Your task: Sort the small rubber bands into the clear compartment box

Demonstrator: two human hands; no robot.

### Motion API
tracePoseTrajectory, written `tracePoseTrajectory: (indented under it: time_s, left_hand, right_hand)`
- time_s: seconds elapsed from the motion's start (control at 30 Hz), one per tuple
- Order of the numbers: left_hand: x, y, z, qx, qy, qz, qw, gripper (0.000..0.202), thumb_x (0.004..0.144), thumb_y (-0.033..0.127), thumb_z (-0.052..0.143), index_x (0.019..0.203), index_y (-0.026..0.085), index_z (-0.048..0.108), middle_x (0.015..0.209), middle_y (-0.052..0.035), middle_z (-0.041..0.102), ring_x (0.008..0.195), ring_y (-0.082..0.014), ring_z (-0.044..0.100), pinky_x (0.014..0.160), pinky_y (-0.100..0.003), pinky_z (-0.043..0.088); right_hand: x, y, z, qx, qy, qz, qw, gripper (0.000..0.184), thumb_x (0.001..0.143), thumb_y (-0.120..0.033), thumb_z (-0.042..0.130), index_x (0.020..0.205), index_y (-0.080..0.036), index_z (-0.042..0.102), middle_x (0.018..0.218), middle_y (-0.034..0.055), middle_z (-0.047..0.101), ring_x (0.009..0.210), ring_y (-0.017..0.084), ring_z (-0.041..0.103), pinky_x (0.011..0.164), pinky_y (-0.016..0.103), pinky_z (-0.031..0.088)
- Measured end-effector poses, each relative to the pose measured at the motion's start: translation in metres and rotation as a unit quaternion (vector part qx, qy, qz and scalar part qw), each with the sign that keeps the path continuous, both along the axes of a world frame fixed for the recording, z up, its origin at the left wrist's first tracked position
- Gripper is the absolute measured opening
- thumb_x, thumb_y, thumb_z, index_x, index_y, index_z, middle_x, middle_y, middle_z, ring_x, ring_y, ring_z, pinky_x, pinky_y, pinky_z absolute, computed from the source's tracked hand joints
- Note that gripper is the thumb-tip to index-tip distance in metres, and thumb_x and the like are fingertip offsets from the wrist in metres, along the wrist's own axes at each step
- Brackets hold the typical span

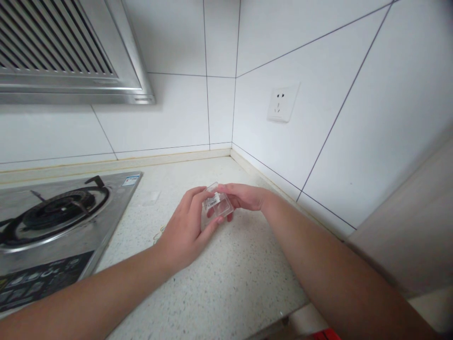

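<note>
Head view, single frame.

Item held: one small clear plastic box (216, 206), flat and see-through, bearing a white label on its upper face. Position: above the surface, near the middle of the frame, between both hands.

Left hand (186, 226): fingers curled around the near and left side of the box, thumb up along its edge; closed on it in a light grasp, palm turned inward.

Right hand (244, 196): reaches in from the right, fingers pinched on the far upper edge of the box, one fingertip visible below its lower corner. Whether the lid is open or shut cannot be told.

Surface (226, 278): pale speckled stone counter, running back to the wall corner.

Gas stove (53, 222): stainless top set into the surface at left, well apart from the hands; one black burner ring with pan support, dark control strip at its near edge, small sticker at its far right corner.

Range hood (67, 52): metal, slatted, upper left.

Wall socket (282, 102): white, on the right-hand tiled wall.

Small flat clear object (152, 197) lying on the surface beside the stove; too faint to identify.
</note>
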State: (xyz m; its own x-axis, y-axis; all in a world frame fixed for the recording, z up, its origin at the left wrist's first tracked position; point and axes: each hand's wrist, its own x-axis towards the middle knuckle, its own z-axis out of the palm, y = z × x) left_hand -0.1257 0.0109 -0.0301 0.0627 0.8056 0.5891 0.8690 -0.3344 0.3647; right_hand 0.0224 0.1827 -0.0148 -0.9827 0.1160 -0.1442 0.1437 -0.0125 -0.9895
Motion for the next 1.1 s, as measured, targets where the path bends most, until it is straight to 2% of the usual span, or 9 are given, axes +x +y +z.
tracePoseTrajectory:
  time_s: [0.2,0.33,0.53,0.73,0.93,1.1]
  left_hand:
    - [-0.001,0.002,-0.002,0.025,-0.025,-0.019,0.999,0.045,0.096,0.039,0.053,0.136,0.025,0.036,0.142,-0.0127,0.039,0.135,-0.0235,0.039,0.115,-0.049,0.039]
    - [-0.001,0.002,-0.002,0.024,-0.028,-0.036,0.999,0.047,0.095,0.038,0.055,0.135,0.025,0.036,0.141,-0.0125,0.039,0.134,-0.023,0.041,0.114,-0.048,0.04]
    - [0.0,0.0,0.003,0.017,-0.012,-0.051,0.998,0.046,0.093,0.036,0.057,0.134,0.024,0.037,0.14,-0.0135,0.042,0.133,-0.025,0.042,0.113,-0.049,0.041]
    - [0.002,-0.002,0.003,0.045,0.043,-0.037,0.997,0.059,0.088,0.036,0.065,0.138,0.024,0.036,0.14,-0.0133,0.044,0.133,-0.0274,0.042,0.112,-0.05,0.041]
    - [0.003,0.0,0.004,0.041,0.048,-0.03,0.998,0.076,0.085,0.041,0.068,0.146,0.023,0.027,0.141,-0.0138,0.045,0.131,-0.0279,0.043,0.111,-0.049,0.041]
    - [0.004,-0.002,0.005,0.021,0.03,-0.031,0.999,0.078,0.083,0.038,0.07,0.147,0.026,0.028,0.138,-0.0122,0.045,0.127,-0.027,0.046,0.108,-0.048,0.045]
  right_hand:
    - [-0.002,-0.001,0.0,-0.029,0.018,0.019,0.999,0.065,0.097,-0.064,0.025,0.118,-0.011,0.056,0.112,0.017,0.066,0.079,0.015,0.068,0.06,0.023,0.054]
    - [-0.004,-0.001,-0.001,-0.035,0.039,0.02,0.998,0.061,0.095,-0.064,0.033,0.119,-0.013,0.056,0.111,0.0149,0.067,0.076,0.013,0.066,0.061,0.023,0.054]
    - [-0.004,-0.003,-0.002,-0.036,0.041,0.004,0.999,0.066,0.085,-0.073,0.046,0.111,-0.013,0.058,0.106,0.0126,0.066,0.079,0.012,0.063,0.064,0.022,0.053]
    - [-0.001,-0.012,0.007,-0.037,0.06,-0.013,0.997,0.068,0.074,-0.066,0.068,0.114,-0.013,0.054,0.111,0.0114,0.06,0.093,0.015,0.061,0.072,0.024,0.054]
    - [-0.002,-0.011,0.008,-0.011,0.069,-0.013,0.997,0.071,0.069,-0.064,0.073,0.114,-0.012,0.055,0.11,0.0117,0.06,0.096,0.015,0.061,0.08,0.025,0.053]
    - [-0.002,-0.006,0.004,0.01,0.055,0.005,0.998,0.078,0.066,-0.067,0.074,0.117,-0.01,0.058,0.113,0.0139,0.062,0.097,0.015,0.062,0.083,0.026,0.052]
